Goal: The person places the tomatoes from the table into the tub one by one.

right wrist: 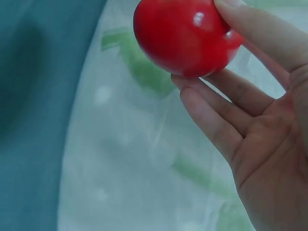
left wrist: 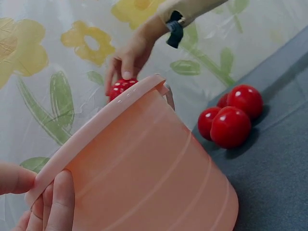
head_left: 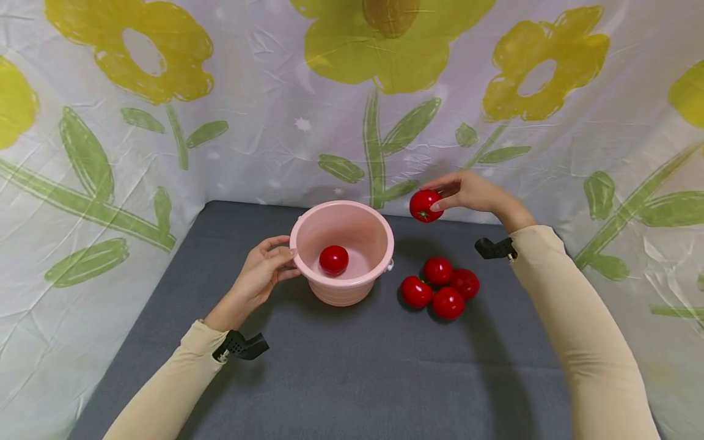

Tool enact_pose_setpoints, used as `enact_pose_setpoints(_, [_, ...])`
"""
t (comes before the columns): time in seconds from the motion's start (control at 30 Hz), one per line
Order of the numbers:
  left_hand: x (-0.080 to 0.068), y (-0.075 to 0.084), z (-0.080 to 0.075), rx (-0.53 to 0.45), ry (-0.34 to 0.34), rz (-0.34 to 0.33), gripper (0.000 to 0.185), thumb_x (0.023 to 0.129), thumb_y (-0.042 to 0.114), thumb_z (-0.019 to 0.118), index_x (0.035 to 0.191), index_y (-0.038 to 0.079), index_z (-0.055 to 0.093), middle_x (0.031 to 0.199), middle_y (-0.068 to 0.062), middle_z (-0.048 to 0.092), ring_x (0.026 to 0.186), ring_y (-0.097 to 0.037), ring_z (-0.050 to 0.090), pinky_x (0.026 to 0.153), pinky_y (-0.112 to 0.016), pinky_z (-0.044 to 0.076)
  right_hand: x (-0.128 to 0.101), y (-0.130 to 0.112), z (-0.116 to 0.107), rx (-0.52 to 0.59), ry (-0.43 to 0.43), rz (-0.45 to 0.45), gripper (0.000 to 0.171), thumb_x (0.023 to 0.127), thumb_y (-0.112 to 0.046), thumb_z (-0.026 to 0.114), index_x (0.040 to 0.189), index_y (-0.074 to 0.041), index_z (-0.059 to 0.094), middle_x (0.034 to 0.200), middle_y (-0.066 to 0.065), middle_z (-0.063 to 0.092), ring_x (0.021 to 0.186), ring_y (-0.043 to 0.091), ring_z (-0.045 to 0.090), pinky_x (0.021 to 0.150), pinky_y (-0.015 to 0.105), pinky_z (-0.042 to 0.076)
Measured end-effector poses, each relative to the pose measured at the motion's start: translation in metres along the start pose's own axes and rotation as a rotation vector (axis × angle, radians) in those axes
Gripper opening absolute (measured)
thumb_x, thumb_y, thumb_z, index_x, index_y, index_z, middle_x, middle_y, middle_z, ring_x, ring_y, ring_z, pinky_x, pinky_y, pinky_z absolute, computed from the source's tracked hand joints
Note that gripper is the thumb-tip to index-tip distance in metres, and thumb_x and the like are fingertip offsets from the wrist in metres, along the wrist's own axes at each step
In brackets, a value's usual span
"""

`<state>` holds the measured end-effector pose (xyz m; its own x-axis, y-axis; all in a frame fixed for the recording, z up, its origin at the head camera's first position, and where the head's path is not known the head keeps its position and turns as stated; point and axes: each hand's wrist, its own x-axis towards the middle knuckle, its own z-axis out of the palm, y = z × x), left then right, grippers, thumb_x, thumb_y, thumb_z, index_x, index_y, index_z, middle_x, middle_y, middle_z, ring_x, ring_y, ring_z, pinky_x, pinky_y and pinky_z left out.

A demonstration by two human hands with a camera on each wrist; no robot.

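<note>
A pink bucket point(head_left: 341, 293) stands on the dark cloth, one red tomato point(head_left: 333, 260) lying inside it. My left hand point(head_left: 261, 272) pinches the bucket's left rim, thumb over the edge and fingers along the outer wall, as the left wrist view also shows. To the right of the bucket and higher than its rim, my right hand point(head_left: 467, 192) holds a second tomato point(head_left: 422, 205) between thumb and fingers. In the right wrist view that tomato point(right wrist: 185, 36) is glossy and sits at the fingertips. Several more tomatoes point(head_left: 448, 302) lie clustered on the cloth below the right hand.
Dark grey cloth point(head_left: 352, 373) covers the table. Behind and at both sides hangs a pale curtain point(head_left: 264, 140) printed with yellow flowers. A black wrist mount point(head_left: 239, 346) is on the left sleeve, another mount point(head_left: 495, 248) on the right. A white handle knob point(head_left: 390, 265) juts from the bucket's right side.
</note>
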<state>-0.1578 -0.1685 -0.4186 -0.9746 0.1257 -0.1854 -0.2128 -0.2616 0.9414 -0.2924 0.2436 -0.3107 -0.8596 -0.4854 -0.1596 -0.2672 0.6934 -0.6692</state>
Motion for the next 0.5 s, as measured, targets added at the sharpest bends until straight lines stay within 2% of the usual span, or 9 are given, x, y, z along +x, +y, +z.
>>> enact_pose_setpoints(0.23, [0.000, 0.000, -0.001, 0.004, -0.002, -0.002, 0.042, 0.096, 0.003, 0.060, 0.130, 0.008, 0.036, 0.085, 0.006, 0.066, 0.074, -0.007, 0.068, 0.070, -0.024, 0.063, 0.013, -0.039, 0.004, 0.018, -0.036, -0.120, 0.046, 0.087, -0.012, 0.076, 0.132, -0.013, 0.064, 0.126, 0.014, 0.069, 0.111, 0.027, 0.068, 0.081, 0.022, 0.060])
enact_pose_setpoints(0.5, [0.001, 0.000, -0.001, 0.028, -0.001, -0.006, 0.046, 0.096, 0.005, 0.060, 0.134, 0.005, 0.035, 0.086, 0.006, 0.067, 0.074, -0.007, 0.067, 0.071, -0.024, 0.063, 0.032, -0.078, 0.014, -0.024, -0.091, -0.179, 0.046, 0.084, -0.015, 0.079, 0.128, -0.020, 0.067, 0.125, 0.008, 0.070, 0.107, 0.021, 0.070, 0.084, 0.027, 0.060])
